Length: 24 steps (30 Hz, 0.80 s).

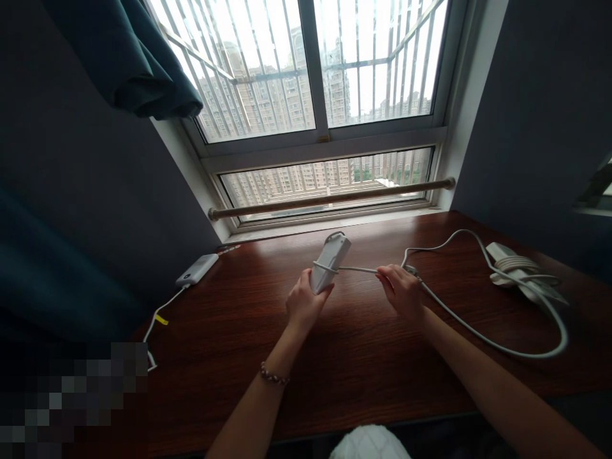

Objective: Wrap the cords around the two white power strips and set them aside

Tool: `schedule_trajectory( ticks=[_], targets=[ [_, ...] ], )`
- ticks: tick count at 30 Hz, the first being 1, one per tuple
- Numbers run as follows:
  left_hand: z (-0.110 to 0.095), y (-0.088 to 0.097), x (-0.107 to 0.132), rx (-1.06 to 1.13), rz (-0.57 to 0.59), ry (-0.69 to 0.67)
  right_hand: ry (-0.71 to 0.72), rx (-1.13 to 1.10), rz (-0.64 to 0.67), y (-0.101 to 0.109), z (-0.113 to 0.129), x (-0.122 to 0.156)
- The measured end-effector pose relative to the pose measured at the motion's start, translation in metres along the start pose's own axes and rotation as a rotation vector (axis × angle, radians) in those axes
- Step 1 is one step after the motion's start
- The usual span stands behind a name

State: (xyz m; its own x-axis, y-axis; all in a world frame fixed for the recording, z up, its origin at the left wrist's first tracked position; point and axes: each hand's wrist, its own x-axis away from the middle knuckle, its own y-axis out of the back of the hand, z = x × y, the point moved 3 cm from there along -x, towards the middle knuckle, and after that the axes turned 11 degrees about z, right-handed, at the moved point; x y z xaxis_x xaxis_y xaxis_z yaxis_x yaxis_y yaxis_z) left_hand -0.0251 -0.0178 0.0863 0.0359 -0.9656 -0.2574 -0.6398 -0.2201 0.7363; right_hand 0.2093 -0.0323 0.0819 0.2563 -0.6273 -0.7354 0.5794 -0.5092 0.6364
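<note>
My left hand (306,298) is closed around the lower end of a white power strip (329,258), which it holds up at a slant over the desk. One turn of white cord (359,269) goes round the strip's middle, and a bend of cord shows at its far end. From the strip the cord runs taut to my right hand (400,290), whose fingers pinch it. Beyond my right hand the cord carries on in a wide loose loop across the right side of the desk. A small grey-white piece, perhaps the plug, shows just behind my right hand.
A second white strip-like block (516,271) wound with cord lies at the right. On the left sit a white power bank-like box (197,270) with a cable and a yellow tag (161,319). The brown desk (354,357) meets a window with a rail (329,199).
</note>
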Motion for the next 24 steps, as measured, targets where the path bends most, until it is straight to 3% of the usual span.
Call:
schedule_trajectory(
  ticks=[2, 4, 8, 12, 16, 24],
  targets=[
    [-0.003, -0.003, 0.005, -0.218, -0.02, -0.009, 0.109, 0.056, 0.041, 0.0, 0.01, 0.002],
    [-0.003, -0.005, 0.007, -0.284, -0.016, 0.012, 0.207, 0.083, 0.092, -0.002, 0.021, 0.003],
    [0.008, -0.008, 0.001, -0.224, 0.073, 0.117, 0.347, 0.092, 0.164, -0.003, 0.039, 0.007],
    [0.011, -0.013, -0.001, -0.182, 0.21, 0.142, 0.327, 0.09, 0.135, -0.002, 0.043, 0.008],
    [0.0, -0.02, 0.009, -0.372, 0.272, 0.042, 0.359, 0.113, 0.123, -0.002, 0.044, 0.008],
    [-0.023, -0.014, 0.019, -0.519, 0.1, -0.334, 0.351, 0.048, 0.17, 0.002, 0.04, 0.007]
  ],
)
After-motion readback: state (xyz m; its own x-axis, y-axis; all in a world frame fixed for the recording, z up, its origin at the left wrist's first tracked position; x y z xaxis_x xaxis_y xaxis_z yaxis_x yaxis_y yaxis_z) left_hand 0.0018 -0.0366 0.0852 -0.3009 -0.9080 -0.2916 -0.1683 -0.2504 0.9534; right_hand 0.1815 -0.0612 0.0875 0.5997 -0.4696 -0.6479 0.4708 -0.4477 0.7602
